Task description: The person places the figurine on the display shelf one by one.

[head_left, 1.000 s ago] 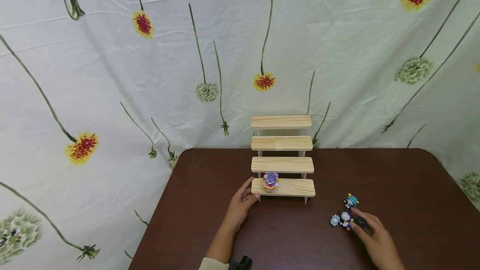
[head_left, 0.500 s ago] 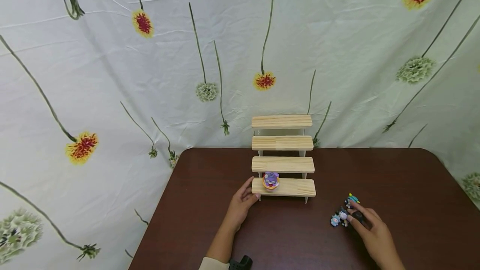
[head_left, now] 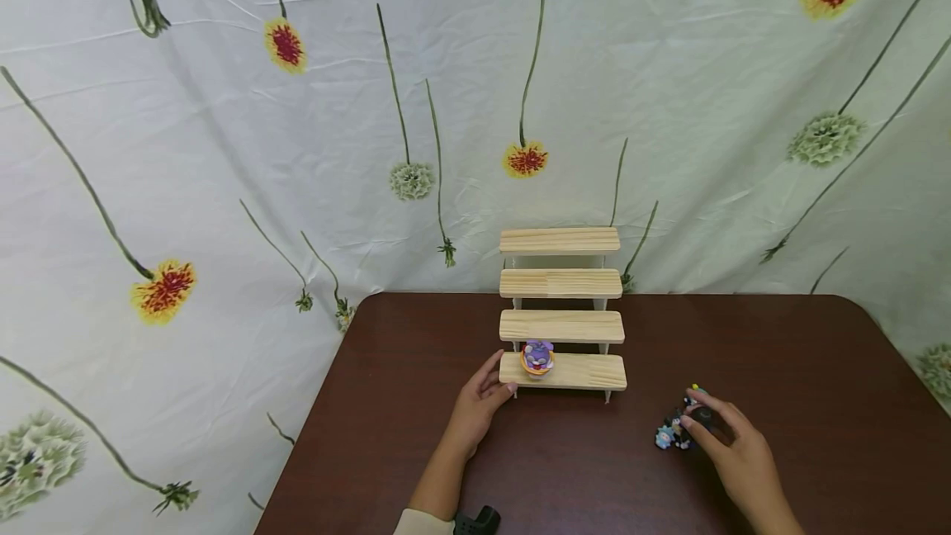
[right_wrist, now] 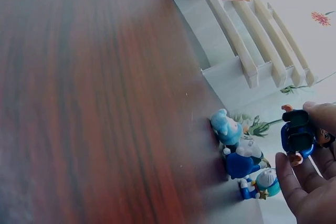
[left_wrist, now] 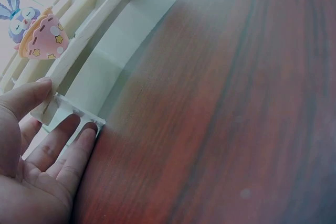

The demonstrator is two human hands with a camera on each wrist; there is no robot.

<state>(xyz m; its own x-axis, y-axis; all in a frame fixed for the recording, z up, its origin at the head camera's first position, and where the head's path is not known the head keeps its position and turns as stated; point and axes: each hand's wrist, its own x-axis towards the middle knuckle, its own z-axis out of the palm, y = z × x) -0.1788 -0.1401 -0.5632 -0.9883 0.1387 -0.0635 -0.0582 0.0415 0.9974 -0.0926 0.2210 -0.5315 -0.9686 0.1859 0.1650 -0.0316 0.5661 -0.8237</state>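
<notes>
My left hand holds the left end of the lowest step of a wooden four-tier display stand; its thumb lies on the board, with fingers underneath. On that step sits a purple-eared figurine in a pink, star-dotted cup. To the right, my right hand pinches a small dark-blue figurine between thumb and fingers, its black soles facing the wrist camera. Just beyond are a light-blue figurine, a blue one and a teal-capped one, close together on the table.
The dark reddish-brown table has its far edge against a white cloth printed with flowers. The stand is near that far edge, left of the loose figurines. A black wrist strap shows at the left forearm.
My right hand has taken the dark figurine between its fingers and shifted it slightly away from me, up over the others. My left hand keeps its hold on the stand.
</notes>
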